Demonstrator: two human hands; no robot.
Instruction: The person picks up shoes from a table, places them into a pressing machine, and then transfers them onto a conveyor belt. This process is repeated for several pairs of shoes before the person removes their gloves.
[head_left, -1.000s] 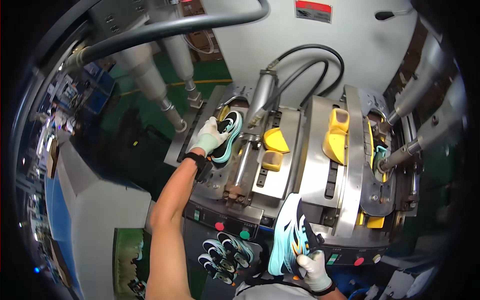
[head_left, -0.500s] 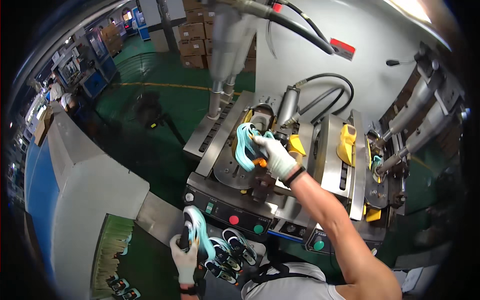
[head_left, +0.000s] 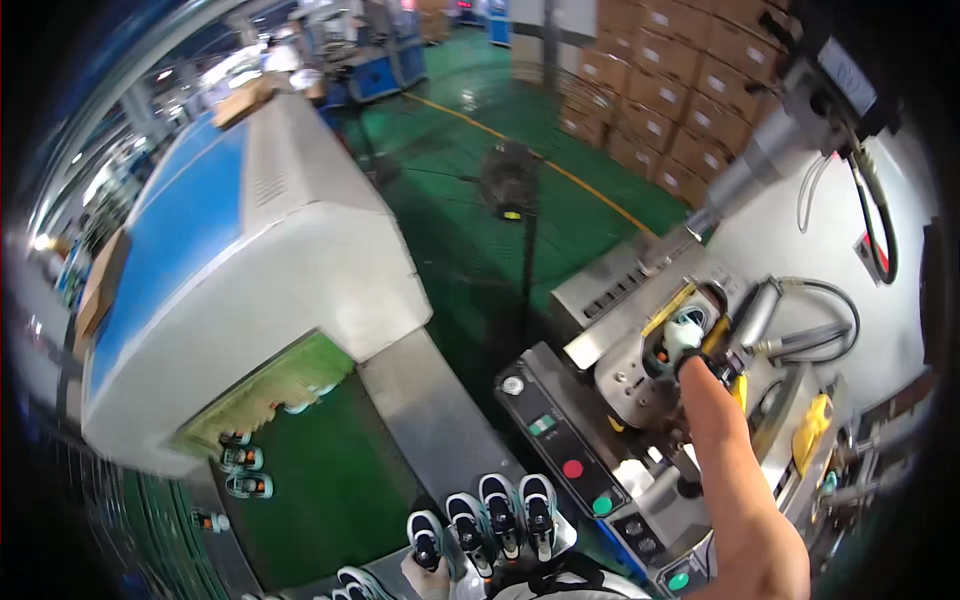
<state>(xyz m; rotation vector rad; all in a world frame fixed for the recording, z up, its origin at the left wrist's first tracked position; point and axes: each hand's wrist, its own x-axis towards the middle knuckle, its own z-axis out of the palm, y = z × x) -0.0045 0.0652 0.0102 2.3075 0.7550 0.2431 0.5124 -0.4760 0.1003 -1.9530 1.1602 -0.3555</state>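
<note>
My right hand (head_left: 682, 336), in a white glove, reaches into the left station of the press (head_left: 625, 385). Its fingers are closed on a shoe (head_left: 660, 356) set down in the press, mostly hidden under the hand. At the bottom edge my left hand (head_left: 428, 578), gloved too, grips the end of a dark shoe with a pale teal sole (head_left: 425, 538). That shoe is at the left end of a row beside several similar shoes (head_left: 500, 512) on a metal ledge.
Left stands a white and blue conveyor machine (head_left: 300, 250) with a green belt (head_left: 330, 480) carrying shoes (head_left: 242, 458). Buttons line the press's front panel (head_left: 560, 450). A yellow clamp piece (head_left: 812, 430) sits at the right station. Behind are a fan (head_left: 508, 180) and stacked cartons (head_left: 680, 90).
My view has swung left. My right hand has lowered its shoe into the press. My left hand has brought the other shoe down beside the row on the ledge.
</note>
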